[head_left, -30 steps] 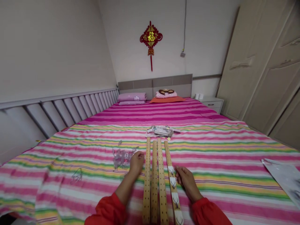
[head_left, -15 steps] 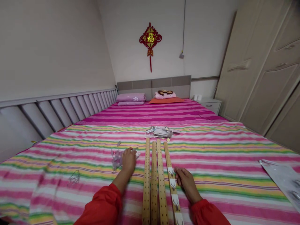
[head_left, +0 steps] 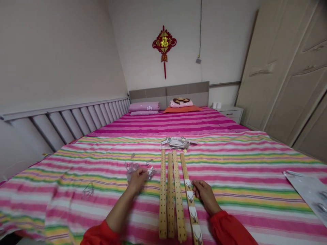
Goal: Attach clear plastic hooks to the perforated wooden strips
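My left hand [head_left: 138, 179] is over a loose pile of clear plastic scraps [head_left: 130, 167], thumb and fingers closed on a small white piece [head_left: 150, 171]. Right of it lie several perforated wooden strips [head_left: 162, 194], lengthwise and side by side. Along the rightmost wooden strip [head_left: 184, 166] sits a row of white-backed metal hooks [head_left: 193, 213]. My right hand [head_left: 205, 195] rests beside the uppermost hook [head_left: 188, 183], its fingers curled and the fingertips close against that hook's edge. Whatever they may pinch is too small to make out.
Past the strips' far ends lies a heap of plastic packets [head_left: 176, 143]. A clear bag with metal pieces [head_left: 306, 190] is at the right, and a thin wire-like tangle [head_left: 88, 190] at the left. Folded bedding [head_left: 144, 107] lies by the headboard [head_left: 186, 90].
My left hand has drawn slightly back toward me, and a white piece now shows at its fingertips. My right hand stays by the uppermost hook. The view has shifted a little.
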Available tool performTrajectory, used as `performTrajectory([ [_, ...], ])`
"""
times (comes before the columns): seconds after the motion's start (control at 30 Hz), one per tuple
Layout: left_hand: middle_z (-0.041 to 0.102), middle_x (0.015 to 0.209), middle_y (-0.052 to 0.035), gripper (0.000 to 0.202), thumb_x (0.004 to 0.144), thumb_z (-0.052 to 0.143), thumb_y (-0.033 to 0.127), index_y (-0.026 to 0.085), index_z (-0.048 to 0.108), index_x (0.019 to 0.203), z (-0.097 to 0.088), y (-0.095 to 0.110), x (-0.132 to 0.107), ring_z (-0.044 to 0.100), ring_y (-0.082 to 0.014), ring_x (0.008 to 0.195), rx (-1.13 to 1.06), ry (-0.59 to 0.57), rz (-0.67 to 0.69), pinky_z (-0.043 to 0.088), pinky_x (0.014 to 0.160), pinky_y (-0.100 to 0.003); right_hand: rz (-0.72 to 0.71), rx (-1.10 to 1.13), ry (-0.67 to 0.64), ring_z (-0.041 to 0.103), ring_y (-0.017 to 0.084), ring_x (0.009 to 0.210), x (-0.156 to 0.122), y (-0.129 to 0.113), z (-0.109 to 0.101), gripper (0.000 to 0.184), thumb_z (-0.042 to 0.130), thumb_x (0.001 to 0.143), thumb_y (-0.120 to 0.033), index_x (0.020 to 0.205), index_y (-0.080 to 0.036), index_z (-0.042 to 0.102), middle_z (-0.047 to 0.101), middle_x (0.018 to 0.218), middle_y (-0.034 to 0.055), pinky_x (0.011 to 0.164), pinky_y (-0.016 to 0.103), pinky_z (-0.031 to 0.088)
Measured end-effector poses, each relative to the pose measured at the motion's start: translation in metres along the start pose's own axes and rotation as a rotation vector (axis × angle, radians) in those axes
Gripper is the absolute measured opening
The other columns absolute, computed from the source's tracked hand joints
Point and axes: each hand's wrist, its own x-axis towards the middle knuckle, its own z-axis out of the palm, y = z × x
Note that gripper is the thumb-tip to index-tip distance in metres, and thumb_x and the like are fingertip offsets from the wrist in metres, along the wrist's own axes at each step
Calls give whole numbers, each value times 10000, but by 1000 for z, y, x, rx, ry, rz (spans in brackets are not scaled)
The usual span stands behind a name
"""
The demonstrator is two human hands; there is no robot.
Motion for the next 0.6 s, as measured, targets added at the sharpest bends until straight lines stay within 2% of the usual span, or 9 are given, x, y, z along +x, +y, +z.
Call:
performTrajectory([
  [0.07,657,670,-18,328,594,701,463,157,672,708,-4,0,-9,587,-170,674,-190,-67,-112,445,667,-282,10,-15,-11,291,54,289,2,-1,-2,397,642,627,-558,534,-193,517,436,350,-70,338,197,173],
  [0.13,652,663,-9,369,565,729,480,151,672,722,-6,-1,-18,575,-149,647,-271,-109,-170,428,642,-259,-17,-61,-2,297,61,293,3,-3,-1,379,625,637,-533,507,-200,499,412,335,-73,342,201,188],
  [0.23,617,605,12,402,553,746,500,145,665,723,-8,-3,-30,527,-114,564,-314,-149,-222,381,573,-230,-118,-120,7,406,92,377,-2,-15,9,324,662,611,-460,490,-195,519,468,388,-49,391,214,299],
  [0.27,607,589,17,410,550,751,505,143,664,722,-8,-3,-33,513,-107,546,-324,-166,-226,368,558,-225,-156,-132,-13,455,105,433,-5,-21,16,288,679,602,-429,512,-186,554,522,446,-31,428,219,342],
  [0.33,608,592,13,410,563,753,507,142,666,729,-8,-1,-38,512,-107,548,-334,-211,-209,363,556,-224,-257,-208,-147,521,134,529,-15,-34,34,213,663,644,-382,614,-171,650,608,568,2,492,234,399],
  [0.43,647,673,-10,366,618,739,488,152,670,746,-8,7,-45,559,-128,635,-336,-305,-150,402,626,-235,-379,-340,-342,576,164,625,-29,-50,66,199,608,713,-318,786,-180,731,672,706,30,580,262,448],
  [0.53,676,760,-25,329,658,726,464,164,674,783,-9,15,-51,590,-148,735,-365,-391,-117,422,714,-247,-489,-436,-405,604,183,721,-38,-55,91,237,587,736,-249,903,-193,746,694,813,53,692,293,469],
  [0.6,679,778,-28,323,669,722,459,168,675,803,-10,18,-56,592,-152,753,-391,-414,-112,423,729,-249,-507,-442,-437,612,190,755,-41,-53,102,257,576,746,-225,939,-192,743,698,849,63,722,303,470],
])
